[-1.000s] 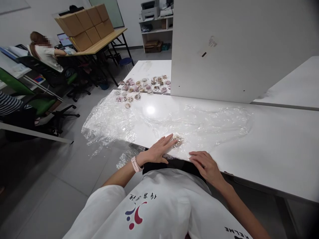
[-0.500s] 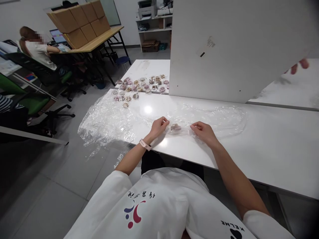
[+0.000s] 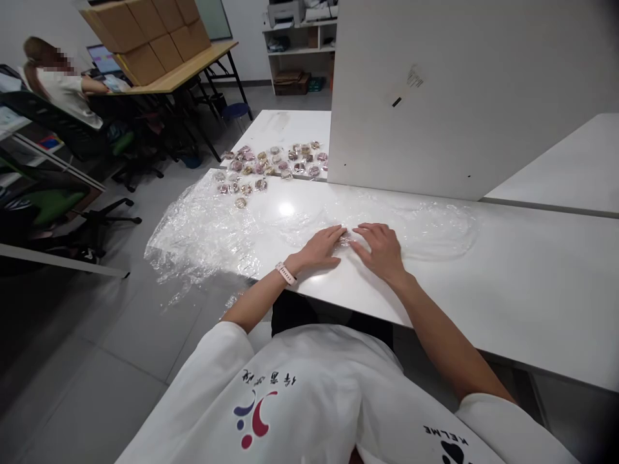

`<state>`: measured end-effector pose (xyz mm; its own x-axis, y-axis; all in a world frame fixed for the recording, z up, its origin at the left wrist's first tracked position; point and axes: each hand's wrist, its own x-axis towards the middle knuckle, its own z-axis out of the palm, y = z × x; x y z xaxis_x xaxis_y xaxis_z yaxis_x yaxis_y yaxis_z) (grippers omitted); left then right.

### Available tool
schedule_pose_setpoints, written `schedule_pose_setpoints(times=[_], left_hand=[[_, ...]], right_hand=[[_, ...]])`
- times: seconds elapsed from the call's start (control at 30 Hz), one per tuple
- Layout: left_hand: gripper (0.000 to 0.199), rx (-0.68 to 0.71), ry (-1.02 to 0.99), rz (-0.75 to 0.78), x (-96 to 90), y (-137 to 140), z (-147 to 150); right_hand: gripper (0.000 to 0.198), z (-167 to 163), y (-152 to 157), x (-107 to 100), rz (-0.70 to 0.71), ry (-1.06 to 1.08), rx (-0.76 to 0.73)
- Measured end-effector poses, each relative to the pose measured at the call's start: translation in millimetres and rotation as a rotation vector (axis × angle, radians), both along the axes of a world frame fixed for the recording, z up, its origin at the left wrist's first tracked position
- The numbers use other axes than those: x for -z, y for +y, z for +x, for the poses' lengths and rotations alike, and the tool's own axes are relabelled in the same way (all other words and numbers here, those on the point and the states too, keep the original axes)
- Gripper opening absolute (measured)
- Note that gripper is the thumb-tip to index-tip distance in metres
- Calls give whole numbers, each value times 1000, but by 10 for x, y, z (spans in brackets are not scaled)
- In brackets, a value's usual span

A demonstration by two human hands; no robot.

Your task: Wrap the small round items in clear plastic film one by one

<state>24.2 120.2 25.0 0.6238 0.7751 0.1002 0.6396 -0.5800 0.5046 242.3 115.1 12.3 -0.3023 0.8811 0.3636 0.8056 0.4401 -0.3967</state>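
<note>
Between my hands on the white table (image 3: 488,290) lies a small packet (image 3: 344,240) in clear plastic, mostly covered by my fingers. My left hand (image 3: 322,249) rests at its left side, fingers stretched out and thumb apart. From the right, my right hand (image 3: 381,251) touches the packet, with thumb and fingers spread. Clear plastic film (image 3: 435,225) is laid out behind and to the right of my hands. At the table's left end sits a large crumpled heap of clear plastic (image 3: 203,225).
Several small round wrapped packets (image 3: 283,165) lie at the back left. A tall white panel (image 3: 411,142) stands along the table's far side. Farther left, a person (image 3: 68,90) sits near a wooden table with stacked cardboard boxes (image 3: 145,38).
My hands have come closer together over the small packet. Their pinched fingers have opened out. Another person's fingers at the far right have gone out of view.
</note>
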Motion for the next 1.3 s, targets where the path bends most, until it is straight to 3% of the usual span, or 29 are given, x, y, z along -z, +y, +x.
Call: schedule_pose_setpoints(times=[0.07, 0.13, 0.23, 0.33, 0.47, 0.53, 0.6, 0.67, 0.77, 0.83, 0.93, 1.0, 1.03, 1.1, 1.17, 1.23, 1.3], left_hand=[[70, -61, -44, -46, 64, 17, -7], [61, -129, -61, -42, 88, -30, -8], [48, -144, -84, -19, 54, -228, -14], [43, -106, -133, -42, -32, -429, -41], [42, -109, -102, -239, -186, -441, -42], [36, -195, -39, -298, -239, -367, -3], [28, -357, 35, -154, -261, -320, 49], [24, -422, 68, 100, -259, -338, 83], [28, -235, 88, 302, -217, -460, 27], [45, -241, 149, 284, -161, -557, -100], [68, -556, 174, 157, -59, -696, -365], [71, -771, 100, 76, -6, -782, -521], [71, -854, 49, 46, 9, -816, -577], [65, -978, -49, -21, 5, -849, -629], [46, -1030, -159, -147, -50, -817, -598], [28, -1027, -375, -300, -141, -723, -482], [28, -948, -703, -409, -233, -603, -283]], right_hand=[[58, 6, -99, 71, -104, -34, -175], [60, 51, -184, 149, -176, -16, -227], [40, 150, -314, 217, -171, 75, -175], [32, 225, -436, 181, -196, 153, -120], [36, 247, -468, 24, -460, 254, -42], [35, 224, -402, -40, -593, 295, 9], [32, 191, -307, -71, -674, 308, 66], [29, 162, -220, -77, -725, 308, 105], [24, 143, -180, -75, -773, 305, 122], [24, 135, -244, -79, -689, 229, 168], [37, 96, -450, -72, -256, 60, 183], [40, 49, -595, -31, 22, -7, 50], [40, 23, -650, 4, 94, -24, -43], [39, -21, -711, 91, 128, -39, -181], [41, -46, -715, 178, 92, -32, -230], [42, -54, -692, 240, 49, -13, -228], [43, -60, -668, 270, 22, 4, -215]])
